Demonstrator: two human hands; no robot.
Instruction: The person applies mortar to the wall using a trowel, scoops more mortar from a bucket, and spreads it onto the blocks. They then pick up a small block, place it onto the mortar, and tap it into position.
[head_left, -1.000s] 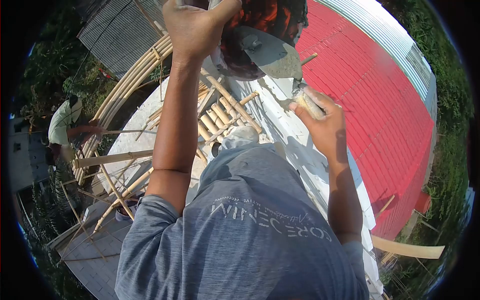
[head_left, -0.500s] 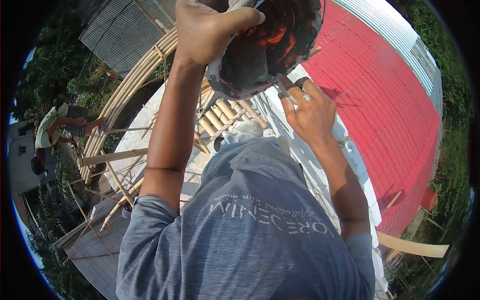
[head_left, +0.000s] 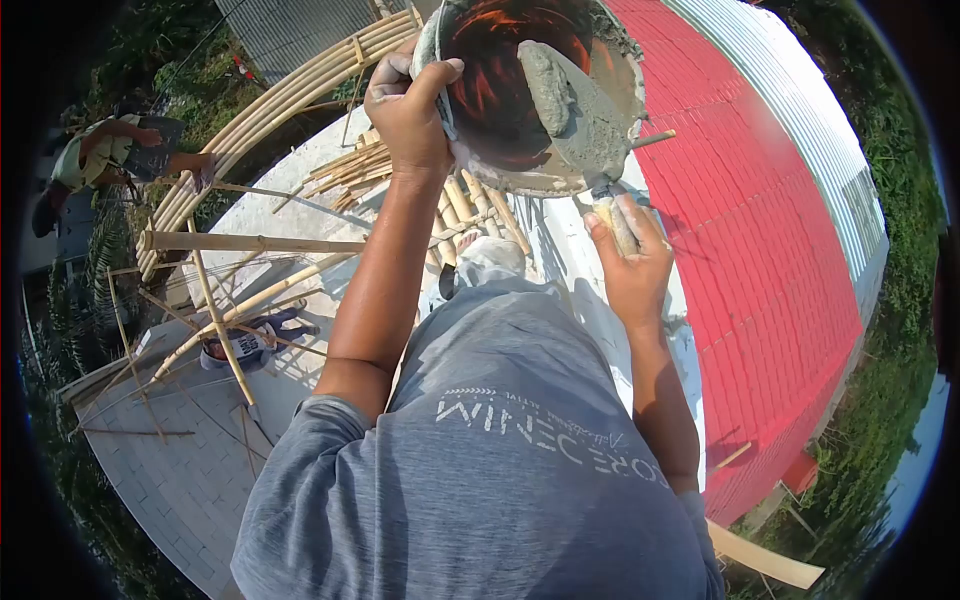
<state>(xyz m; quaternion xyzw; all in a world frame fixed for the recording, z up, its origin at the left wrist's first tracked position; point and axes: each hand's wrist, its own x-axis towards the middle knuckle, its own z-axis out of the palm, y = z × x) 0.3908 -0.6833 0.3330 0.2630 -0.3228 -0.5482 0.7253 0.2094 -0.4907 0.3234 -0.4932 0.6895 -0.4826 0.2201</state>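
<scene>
My left hand (head_left: 410, 110) grips the rim of a mortar-smeared bucket (head_left: 490, 180), with the thumb over the edge. The bucket is tipped so that its dark, reddish inside faces me, and wet grey mortar clings to its wall. My right hand (head_left: 635, 250) is closed around the handle of a trowel (head_left: 590, 130). The trowel's blade reaches into the bucket, and a thick lump of mortar (head_left: 545, 88) lies along it.
Bamboo poles (head_left: 270, 243) form scaffolding on the left, with a curved bamboo bundle (head_left: 270, 110) beyond. Two people are there, one (head_left: 120, 150) by the bundle and one (head_left: 245, 345) lower down. A red metal roof (head_left: 760, 270) slopes away at right. Bamboo slats (head_left: 465, 205) lie near my feet.
The bucket has come lower and its inside shows more. The trowel blade, hidden before, now shows inside with mortar on it. My view has shifted, bringing the lower person into sight.
</scene>
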